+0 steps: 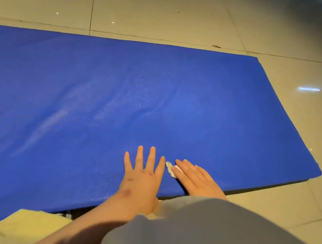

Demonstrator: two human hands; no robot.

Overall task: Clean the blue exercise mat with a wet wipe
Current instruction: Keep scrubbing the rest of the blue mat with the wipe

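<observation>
On the blue exercise mat (118, 97), steadied by the flat, spread-fingered left hand (142, 175), the wet wipe (171, 169) is pressed under the straight-fingered right hand (197, 179) and could be shed if swept fast.

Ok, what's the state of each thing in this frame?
Blue foam exercise mat: lying flat on the tiled floor, with a streaky sheen.
Left hand: flat on the mat, fingers spread.
Right hand: flat, pressing the wipe.
Crumpled white wet wipe: on the mat, under the right hand.
</observation>
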